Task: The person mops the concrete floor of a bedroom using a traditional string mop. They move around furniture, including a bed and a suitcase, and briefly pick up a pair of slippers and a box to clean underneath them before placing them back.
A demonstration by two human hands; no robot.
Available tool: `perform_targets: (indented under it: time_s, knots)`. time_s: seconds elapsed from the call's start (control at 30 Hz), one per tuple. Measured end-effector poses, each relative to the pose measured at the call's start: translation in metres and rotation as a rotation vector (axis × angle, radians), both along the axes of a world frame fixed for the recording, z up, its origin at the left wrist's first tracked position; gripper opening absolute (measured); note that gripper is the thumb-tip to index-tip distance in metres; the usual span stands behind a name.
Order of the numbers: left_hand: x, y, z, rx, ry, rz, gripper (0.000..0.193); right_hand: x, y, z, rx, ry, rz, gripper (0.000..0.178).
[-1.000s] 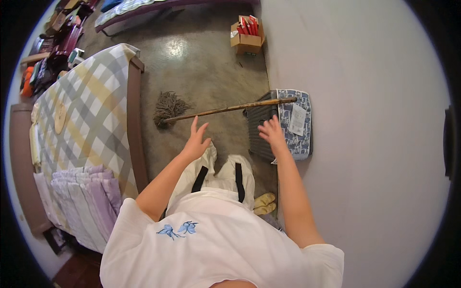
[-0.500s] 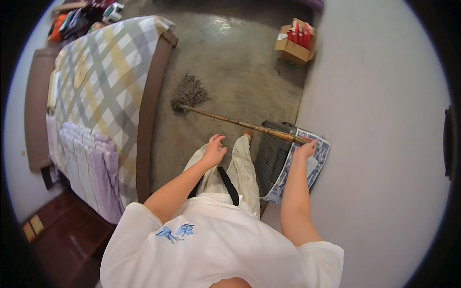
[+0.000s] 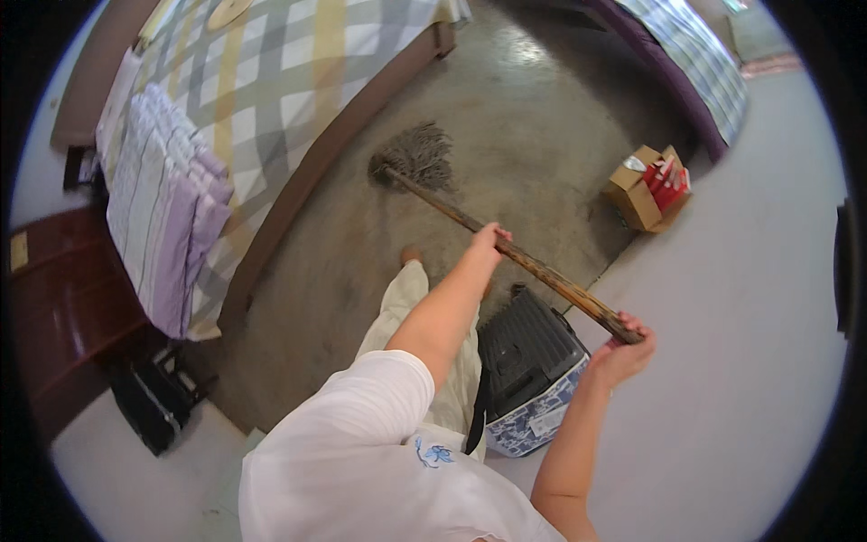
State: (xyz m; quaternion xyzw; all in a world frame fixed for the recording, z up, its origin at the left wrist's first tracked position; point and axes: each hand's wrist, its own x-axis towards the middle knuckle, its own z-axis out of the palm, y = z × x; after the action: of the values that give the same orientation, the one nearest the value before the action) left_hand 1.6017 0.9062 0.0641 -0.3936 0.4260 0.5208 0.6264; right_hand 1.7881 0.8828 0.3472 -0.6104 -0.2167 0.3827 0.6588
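Observation:
A mop with a long wooden handle (image 3: 554, 280) slants across the middle of the view. Its grey string head (image 3: 417, 155) lies spread on the concrete floor beside the bed frame. Partway up the handle, my left hand (image 3: 489, 239) is closed around the wood. At the top end, my right hand (image 3: 625, 350) grips the handle, its fingers curled over it. Under the handle, close to my legs, stands a dark ribbed suitcase (image 3: 526, 348) next to a blue-and-white patterned box (image 3: 535, 423).
On the left runs a bed (image 3: 316, 68) with a checked cover and folded lilac bedding (image 3: 172, 217). An open cardboard box (image 3: 634, 197) holding red items stands by the wall at right. Another bed (image 3: 691, 81) is at far right. A black case (image 3: 152, 402) sits lower left.
My left hand, free before, has taken hold of the handle's middle. The view has turned, and the second bed and black case have come into it.

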Motion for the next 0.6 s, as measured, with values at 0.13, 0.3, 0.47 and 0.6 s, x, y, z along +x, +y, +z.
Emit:
perform_targets:
  time_s: [0.13,0.3,0.47,0.6]
  knots:
    - [-0.024,-0.017,0.026,0.159,-0.013,-0.038,0.022,-0.027,0.025,0.006,0.011,-0.038,0.084,0.018]
    - [-0.1,-0.046,0.014,0.2,-0.053,0.276,0.021,-0.119,0.065,0.0,-0.019,0.006,0.259,0.014]
    - [-0.202,-0.156,-0.044,0.122,0.146,0.454,0.028,-0.239,0.034,-0.054,-0.136,0.042,0.711,0.021]
    - [-0.283,-0.305,-0.06,-0.3,0.215,0.596,0.038,-0.332,-0.069,-0.104,-0.284,0.108,1.051,0.02]
